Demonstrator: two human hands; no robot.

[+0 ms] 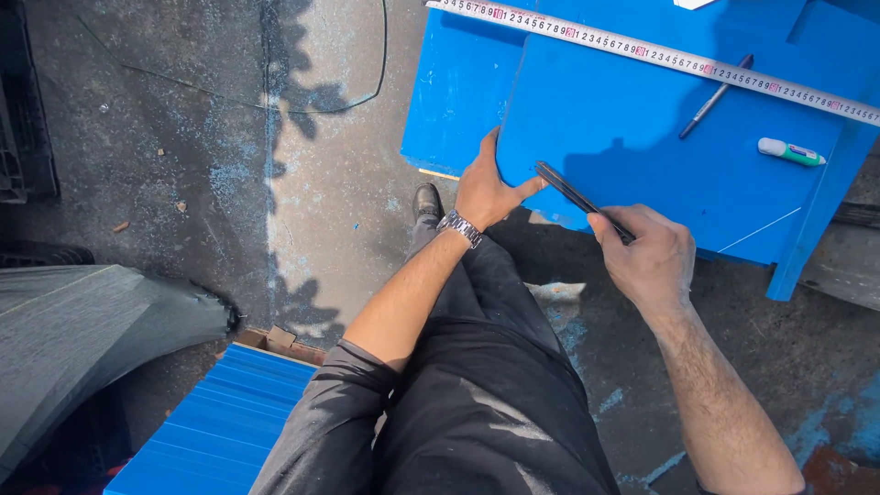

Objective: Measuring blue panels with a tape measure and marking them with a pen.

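Person stands over a blue panel [642,137] resting above a stained concrete floor [302,202]. Left hand [486,188] lies flat on the panel's near-left edge, fingers spread and bracing, clasping nothing. Right hand [646,252] is clenched around a thin dark blade [573,194]; whether knife or scriber, cannot tell. Blade's long axis runs up and to the left from the right hand, its tip on the blue face just beside the left thumb. So the tool lies between the two hands, nearer the right. Farther up the panel, well apart: a tape measure [660,57] stretched slantwise, a pen [715,96], a white-green marker [790,152]. Corrugated blue sheet [220,422] lies by the left leg.
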